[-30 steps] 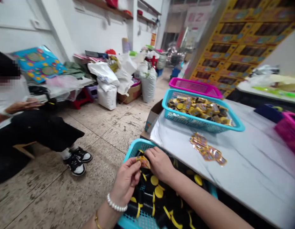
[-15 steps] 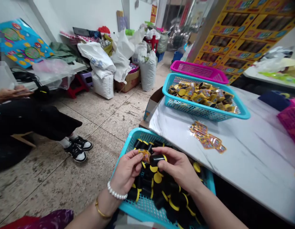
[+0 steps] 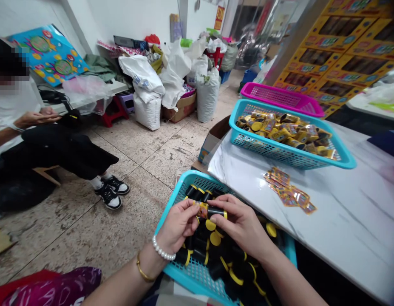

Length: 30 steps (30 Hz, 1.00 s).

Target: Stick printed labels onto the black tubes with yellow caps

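Orange label (image 3: 202, 210) partly behind fingers (image 3: 188, 213)

At the centre of the frame, we cannot tell whether the yellow label (image 3: 202, 210) wraps the end of the black container (image 3: 216, 211) or only meets it, since the left hand (image 3: 179, 225) and right hand (image 3: 243, 225) partly cover them, and its print is too small for us. We lose parts of the purple bag (image 3: 66, 287) at lower left, the yellow boxes (image 3: 327, 41) at upper right and the seated person (image 3: 18, 106) at left to the frame's edges.
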Available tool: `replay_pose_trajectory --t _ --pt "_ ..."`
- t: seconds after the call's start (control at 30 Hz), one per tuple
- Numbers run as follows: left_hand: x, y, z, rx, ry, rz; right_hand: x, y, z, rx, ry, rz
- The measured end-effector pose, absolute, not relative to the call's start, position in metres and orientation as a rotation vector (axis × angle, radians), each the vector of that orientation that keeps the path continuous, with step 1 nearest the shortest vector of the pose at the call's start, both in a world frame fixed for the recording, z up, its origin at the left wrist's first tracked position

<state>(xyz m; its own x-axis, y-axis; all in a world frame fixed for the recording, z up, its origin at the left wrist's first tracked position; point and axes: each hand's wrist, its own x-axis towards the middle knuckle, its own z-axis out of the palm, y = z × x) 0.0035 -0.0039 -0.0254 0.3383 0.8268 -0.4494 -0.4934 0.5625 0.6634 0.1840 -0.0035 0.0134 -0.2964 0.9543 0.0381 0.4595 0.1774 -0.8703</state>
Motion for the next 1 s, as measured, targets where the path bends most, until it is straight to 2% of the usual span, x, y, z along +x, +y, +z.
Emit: replay_pose_trajectory --t 0.17,0.43,0.63,0.8,1.0 --pt "0.004 -0.003 -0.027 0.456 0.826 0.898 0.183 -0.001 0.014 -1.283 -1.858 1.173" --pt "0.002 -0.002 -0.029 0.448 0.851 0.856 0.182 -0.007 0.013 -1.412 -1.957 0.947" --pt "-0.001 0.000 -0.032 0.429 0.816 0.839 0.179 -0.010 0.018 -1.290 -2.043 0.889" --pt "0.002 -0.002 -0.030 0.479 0.850 0.855 0.180 -0.012 0.007 -1.497 -1.908 0.757" --pt "0.004 -0.005 -0.025 0.447 0.930 0.974 0.185 -0.021 -0.007 -1.516 -1.683 0.789"
